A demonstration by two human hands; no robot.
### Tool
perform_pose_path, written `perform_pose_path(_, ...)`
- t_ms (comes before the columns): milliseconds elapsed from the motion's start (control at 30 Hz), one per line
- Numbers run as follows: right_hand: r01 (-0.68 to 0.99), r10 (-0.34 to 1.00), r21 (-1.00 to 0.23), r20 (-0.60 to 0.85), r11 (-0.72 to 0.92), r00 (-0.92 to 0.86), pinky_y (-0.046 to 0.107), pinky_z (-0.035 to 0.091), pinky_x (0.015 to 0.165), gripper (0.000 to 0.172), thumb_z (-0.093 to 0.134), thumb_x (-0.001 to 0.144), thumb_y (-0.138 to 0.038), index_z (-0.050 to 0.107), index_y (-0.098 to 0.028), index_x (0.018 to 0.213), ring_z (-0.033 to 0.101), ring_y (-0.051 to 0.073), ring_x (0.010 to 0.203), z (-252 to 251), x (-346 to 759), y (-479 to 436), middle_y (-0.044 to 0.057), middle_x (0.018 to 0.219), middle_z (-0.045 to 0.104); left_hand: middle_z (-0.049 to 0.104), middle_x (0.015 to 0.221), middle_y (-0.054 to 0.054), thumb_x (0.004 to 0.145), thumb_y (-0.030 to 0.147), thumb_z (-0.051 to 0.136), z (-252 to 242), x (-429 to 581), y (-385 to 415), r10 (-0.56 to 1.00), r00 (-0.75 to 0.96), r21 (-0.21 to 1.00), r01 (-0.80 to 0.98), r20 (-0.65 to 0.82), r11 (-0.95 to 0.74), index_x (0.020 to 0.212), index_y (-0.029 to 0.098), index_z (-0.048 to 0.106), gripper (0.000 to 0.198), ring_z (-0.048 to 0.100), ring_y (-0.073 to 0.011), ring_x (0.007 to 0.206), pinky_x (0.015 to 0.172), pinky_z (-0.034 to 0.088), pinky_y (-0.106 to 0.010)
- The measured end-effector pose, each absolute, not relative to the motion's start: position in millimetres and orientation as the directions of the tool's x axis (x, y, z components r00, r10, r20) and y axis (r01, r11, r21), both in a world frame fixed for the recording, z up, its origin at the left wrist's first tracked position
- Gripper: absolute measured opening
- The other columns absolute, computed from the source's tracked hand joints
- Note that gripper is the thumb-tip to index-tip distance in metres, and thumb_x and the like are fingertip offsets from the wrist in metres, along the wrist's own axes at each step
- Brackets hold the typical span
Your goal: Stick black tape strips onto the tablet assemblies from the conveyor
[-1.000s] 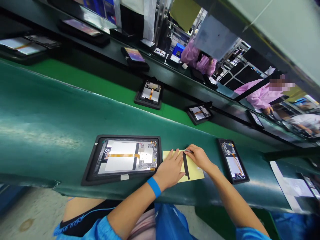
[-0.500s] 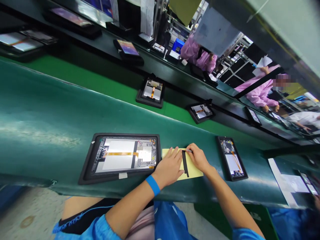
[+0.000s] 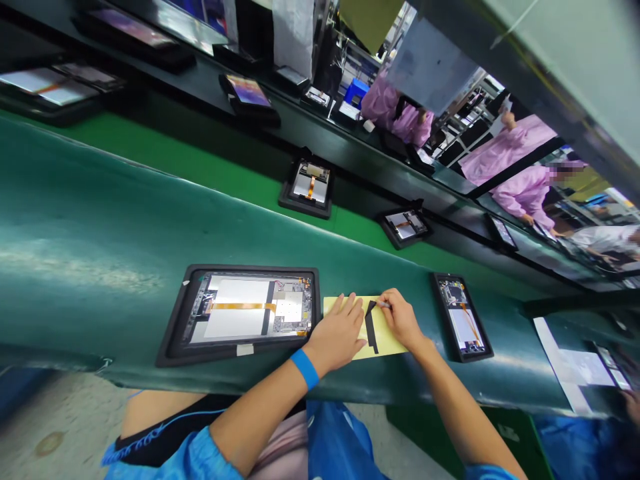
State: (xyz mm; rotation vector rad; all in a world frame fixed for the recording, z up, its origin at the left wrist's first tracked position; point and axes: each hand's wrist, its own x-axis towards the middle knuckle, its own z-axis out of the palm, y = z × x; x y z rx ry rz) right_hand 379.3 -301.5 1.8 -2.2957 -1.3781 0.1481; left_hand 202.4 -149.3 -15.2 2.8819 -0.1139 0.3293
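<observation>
My left hand (image 3: 336,333) lies flat on a yellow sheet (image 3: 393,343), fingers stretched out beside a black adhesive strip (image 3: 371,331). The strip's far end is bent over and raised, while its near part lies along the sheet. At the sheet's far right edge my right hand (image 3: 401,319) is closed in a pinch on a slim grey tool (image 3: 384,304); its tip is at the strip's raised end. Left of the sheet, an opened tablet (image 3: 240,307) with an orange ribbon cable sits in a black foam tray (image 3: 173,347).
Another opened device (image 3: 464,317) lies in a black tray to the right. Beyond the green bench (image 3: 125,233), a conveyor (image 3: 210,160) carries several devices in trays. Co-workers in pink (image 3: 525,193) are across the line. A white sheet (image 3: 587,367) lies at the far right.
The strip's far end has lifted and folded over, away from the sheet. My right hand has shifted slightly right. My left hand stays in place.
</observation>
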Motion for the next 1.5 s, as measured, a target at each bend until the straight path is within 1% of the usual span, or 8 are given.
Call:
perform_pose_path(367, 0.778, 0.858, -0.500, 0.125, -0.380, 0.499, 0.030, 0.048, 0.076, 0.012, 0.047, 0.099, -0.026, 0.055, -0.024, 0.090, 0.061, 0.019, 0.082, 4.2, 380.1, -295.0, 0.005, 0.093, 0.062, 0.050, 0.154, -0.020, 0.100, 0.051, 0.048, -15.9, 202.4, -149.9, -0.051, 0.970, 0.225, -0.106, 0.239, -0.969, 0.144, 0.008, 0.053, 0.061, 0.040, -0.0356, 0.147, 0.121, 0.026, -0.051)
perform_pose_path(567, 0.725, 0.859, -0.589, 0.098, -0.356, 0.502, 0.033, 0.051, 0.086, 0.016, 0.045, 0.101, -0.030, 0.056, -0.024, 0.092, 0.066, 0.020, 0.093, 1.6, 380.4, -292.7, 0.007, 0.099, 0.069, 0.048, 0.155, -0.020, 0.097, 0.050, 0.056, -10.1, 200.3, -149.0, -0.063, 0.969, 0.230, -0.119, 0.239, -0.966, 0.145, 0.016, 0.049, 0.059, 0.041, -0.0385, 0.147, 0.119, 0.028, -0.055)
perform_pose_path(633, 0.701, 0.855, -0.613, 0.080, -0.363, 0.513, 0.033, 0.053, 0.085, 0.017, 0.046, 0.102, -0.032, 0.057, -0.024, 0.092, 0.068, 0.020, 0.092, 0.4, 380.9, -292.7, 0.007, 0.099, 0.072, 0.049, 0.154, -0.021, 0.097, 0.050, 0.057, -8.7, 200.0, -148.6, -0.074, 0.969, 0.231, -0.131, 0.237, -0.964, 0.146, 0.019, 0.047, 0.059, 0.042, -0.0391, 0.146, 0.119, 0.029, -0.056)
perform_pose_path(833, 0.648, 0.840, -0.656, 0.040, -0.387, 0.542, 0.034, 0.054, 0.083, 0.022, 0.048, 0.102, -0.039, 0.060, -0.023, 0.092, 0.071, 0.022, 0.089, -0.1, 382.3, -292.3, 0.008, 0.097, 0.075, 0.047, 0.153, -0.026, 0.097, 0.052, 0.057, -9.6, 199.8, -149.3, -0.062, 0.968, 0.217, -0.117, 0.244, -0.969, 0.131, 0.010, 0.057, 0.054, 0.042, -0.0406, 0.145, 0.119, 0.030, -0.053)
perform_pose_path(1000, 0.621, 0.827, -0.670, 0.019, -0.406, 0.561, 0.034, 0.053, 0.080, 0.026, 0.051, 0.100, -0.045, 0.063, -0.023, 0.092, 0.070, 0.022, 0.086, 0.6, 382.5, -291.3, 0.007, 0.094, 0.075, 0.046, 0.157, -0.019, 0.093, 0.052, 0.063, -14.5, 199.7, -151.5, -0.072, 0.964, 0.181, -0.121, 0.256, -0.976, 0.149, 0.021, 0.046, 0.066, 0.041, -0.0386, 0.146, 0.118, 0.028, -0.056)
perform_pose_path(1133, 0.601, 0.811, -0.676, 0.009, -0.427, 0.585, 0.032, 0.051, 0.073, 0.031, 0.053, 0.098, -0.051, 0.064, -0.024, 0.089, 0.068, 0.021, 0.076, 0.8, 382.3, -291.3, 0.004, 0.083, 0.073, 0.046, 0.157, -0.018, 0.095, 0.054, 0.059, -17.3, 200.4, -152.1, -0.076, 0.964, 0.155, -0.118, 0.254, -0.981, 0.144, 0.021, 0.056, 0.059, 0.039, -0.0385, 0.148, 0.119, 0.027, -0.056)
perform_pose_path(1267, 0.574, 0.799, -0.695, -0.002, -0.433, 0.601, 0.030, 0.049, 0.068, 0.035, 0.056, 0.096, -0.056, 0.063, -0.023, 0.086, 0.064, 0.019, 0.068, 1.8, 380.7, -291.4, 0.002, 0.075, 0.069, 0.047, 0.157, -0.018, 0.095, 0.054, 0.058, -17.0, 201.1, -151.6, -0.085, 0.963, 0.139, -0.124, 0.254, -0.982, 0.143, 0.021, 0.057, 0.058, 0.041, -0.0387, 0.147, 0.118, 0.029, -0.056)
perform_pose_path(1500, 0.514, 0.794, -0.747, -0.031, -0.422, 0.607, 0.030, 0.051, 0.069, 0.032, 0.068, 0.088, -0.054, 0.058, -0.023, 0.088, 0.067, 0.019, 0.074, 1.7, 376.6, -290.3, 0.004, 0.083, 0.073, 0.049, 0.154, -0.021, 0.095, 0.054, 0.059, -15.7, 201.0, -151.8, -0.089, 0.960, 0.134, -0.127, 0.264, -0.983, 0.142, 0.019, 0.057, 0.059, 0.043, -0.0396, 0.145, 0.117, 0.031, -0.056)
